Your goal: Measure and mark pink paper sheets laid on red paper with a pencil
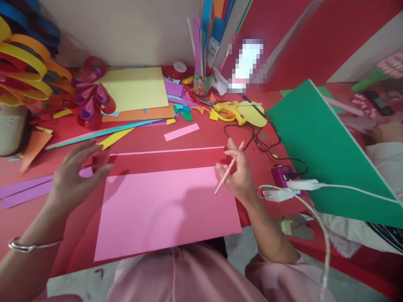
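A pink sheet of paper lies flat at the front edge of the red table. Beyond its far edge runs a darker red band, bordered by a thin pink strip. My left hand hovers over the sheet's far left corner, fingers spread and holding nothing. At the far right corner, my right hand has a pink patterned pencil between thumb and fingers, its sharpened end pointing away from me. Whether the right fingers touch the paper I cannot tell.
A yellow glue gun, its black cord and a purple power adapter lie right. A green board stands tilted before another person's sleeve. Behind are paper scraps, a yellow sheet and a decorated cup. Paper loops hang left.
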`<state>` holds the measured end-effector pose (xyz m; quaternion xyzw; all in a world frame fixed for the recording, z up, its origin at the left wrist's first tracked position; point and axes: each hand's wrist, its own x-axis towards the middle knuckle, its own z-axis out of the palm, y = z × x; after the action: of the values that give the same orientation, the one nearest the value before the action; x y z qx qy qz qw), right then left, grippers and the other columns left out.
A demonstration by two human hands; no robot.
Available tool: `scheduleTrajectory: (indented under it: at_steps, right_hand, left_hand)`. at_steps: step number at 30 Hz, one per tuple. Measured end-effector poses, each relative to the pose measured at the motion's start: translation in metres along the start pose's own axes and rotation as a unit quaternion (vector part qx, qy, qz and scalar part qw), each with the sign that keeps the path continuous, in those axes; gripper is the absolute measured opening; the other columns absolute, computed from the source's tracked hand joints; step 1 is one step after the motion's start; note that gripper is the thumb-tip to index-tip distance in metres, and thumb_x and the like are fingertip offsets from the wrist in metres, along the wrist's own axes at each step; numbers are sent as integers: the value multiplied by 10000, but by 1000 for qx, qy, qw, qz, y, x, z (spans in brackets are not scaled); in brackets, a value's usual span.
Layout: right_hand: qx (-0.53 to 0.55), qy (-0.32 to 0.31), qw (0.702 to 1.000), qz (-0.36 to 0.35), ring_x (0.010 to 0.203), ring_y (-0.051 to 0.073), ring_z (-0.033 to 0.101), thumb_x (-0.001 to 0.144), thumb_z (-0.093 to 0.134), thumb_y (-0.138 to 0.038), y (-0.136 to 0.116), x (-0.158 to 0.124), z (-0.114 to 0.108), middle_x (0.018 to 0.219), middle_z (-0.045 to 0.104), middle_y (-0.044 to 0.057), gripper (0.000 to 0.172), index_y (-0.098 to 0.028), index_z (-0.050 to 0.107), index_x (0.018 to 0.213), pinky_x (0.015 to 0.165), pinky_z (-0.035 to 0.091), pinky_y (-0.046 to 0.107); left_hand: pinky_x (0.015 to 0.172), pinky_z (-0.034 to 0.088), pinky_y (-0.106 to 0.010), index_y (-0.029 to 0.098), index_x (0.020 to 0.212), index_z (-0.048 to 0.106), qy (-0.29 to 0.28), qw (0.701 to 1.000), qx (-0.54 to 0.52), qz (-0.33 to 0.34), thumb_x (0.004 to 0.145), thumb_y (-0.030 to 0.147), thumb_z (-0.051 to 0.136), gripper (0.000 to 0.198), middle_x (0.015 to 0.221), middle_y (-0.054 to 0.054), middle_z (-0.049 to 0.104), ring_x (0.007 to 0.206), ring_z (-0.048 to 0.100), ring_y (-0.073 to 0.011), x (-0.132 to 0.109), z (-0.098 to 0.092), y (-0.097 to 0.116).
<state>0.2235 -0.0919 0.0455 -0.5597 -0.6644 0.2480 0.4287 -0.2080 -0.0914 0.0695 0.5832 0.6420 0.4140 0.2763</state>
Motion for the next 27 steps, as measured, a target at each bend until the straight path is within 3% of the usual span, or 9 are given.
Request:
scheduleTrajectory:
  at_steps: [2, 5, 9, 13, 16, 20, 27]
  right_hand:
    - [-39, -19, 999, -14, 1455, 330, 580, 941, 728, -334, -5, -16, -4, 1600, 562, 157, 258, -279, 572, 1140, 1164, 531, 576]
    - [-83, -43, 995, -45, 1372, 326, 654, 979, 705, -341, -8, -42, -6, 1520, 638, 154, 204, -278, 589, 1134, 1096, 588, 554]
    - [-143, -64, 982, -108, 1431, 341, 604, 1002, 678, -307, -1, -67, -5, 1510, 641, 158, 208, -272, 600, 1192, 1130, 557, 601]
    - [-175, -59, 973, -136, 1434, 384, 593, 1006, 677, -353, 9, -70, -2, 1508, 640, 173, 228, -256, 615, 1203, 1139, 530, 652]
    - [-171, -59, 971, -154, 1436, 387, 590, 1006, 681, -358, 11, -63, -1, 1513, 636, 176, 255, -250, 621, 1228, 1152, 520, 650]
    - [-163, -67, 969, -173, 1418, 389, 607, 1013, 669, -362, 10, -52, 1, 1491, 651, 185, 287, -240, 627, 1270, 1128, 545, 635]
    - [-184, -46, 953, -235, 1296, 377, 702, 979, 722, -298, 20, -36, 6, 1394, 716, 182, 335, -243, 638, 1298, 1054, 606, 584]
  left_hand:
    - [1290, 310, -600, 268, 1244, 746, -9, 986, 126, 106, 774, 500, 889, 543, 1576, -77, 560, 1488, 481, -390, -12, 3, 1]
    - [1258, 363, -595, 274, 1313, 720, -37, 953, 210, 214, 843, 397, 843, 500, 1544, -114, 601, 1469, 527, -394, -34, 9, 5]
    - [1248, 364, -594, 281, 1396, 652, -68, 910, 275, 303, 918, 294, 778, 495, 1475, -129, 667, 1423, 594, -356, -67, 18, 10]
    - [1274, 329, -574, 239, 1457, 590, -104, 886, 303, 335, 976, 359, 737, 518, 1487, -145, 661, 1441, 584, -328, -83, 26, 10]
    - [1280, 306, -590, 214, 1457, 582, -109, 876, 320, 344, 1005, 420, 698, 510, 1498, -161, 649, 1448, 573, -338, -81, 30, 10]
    - [1256, 341, -601, 210, 1388, 625, -102, 874, 319, 352, 1030, 376, 651, 395, 1411, -147, 706, 1388, 621, -325, -69, 36, 18]
    - [1189, 473, -556, 213, 1208, 699, -160, 850, 254, 434, 1011, 354, 671, 244, 1258, -137, 759, 1296, 669, -280, -36, 67, 29]
